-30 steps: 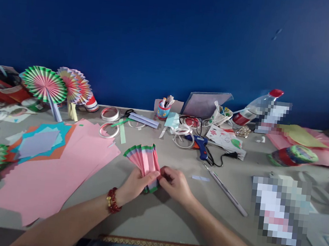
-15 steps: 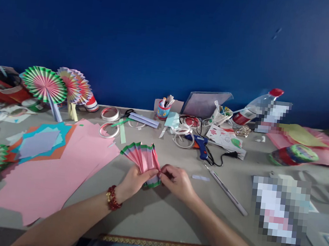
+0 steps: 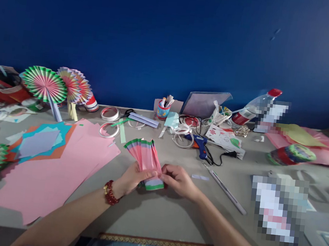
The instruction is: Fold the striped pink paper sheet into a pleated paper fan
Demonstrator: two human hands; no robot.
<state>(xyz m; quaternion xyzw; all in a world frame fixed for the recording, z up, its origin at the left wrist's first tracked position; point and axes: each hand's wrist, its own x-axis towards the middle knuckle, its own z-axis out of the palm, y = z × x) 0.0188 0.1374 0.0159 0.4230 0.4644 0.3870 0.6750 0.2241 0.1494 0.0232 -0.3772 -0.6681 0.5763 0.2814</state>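
Observation:
A pleated paper fan (image 3: 146,154), pink with a green and lavender edge, is held above the table in front of me. My left hand (image 3: 132,177) grips its gathered middle, thumb lying across the folds. My right hand (image 3: 178,181) pinches the paper's right side, its fingertips close to my left thumb. The upper pleats spread out toward the left. Below my thumb a flatter panel with a green border shows. My fingers cover the centre of the folds.
Pink paper sheets (image 3: 56,174) lie at left under smaller coloured sheets (image 3: 40,143). Finished round fans (image 3: 45,85) stand behind. Tape rolls (image 3: 108,129), a pen cup (image 3: 163,111) and a blue glue gun (image 3: 201,147) line the back. A craft knife (image 3: 228,190) lies at right.
The lower panel of the fan has turned toward me and shows more of its lavender and green edge. Both hands have stayed close together, shifting only slightly.

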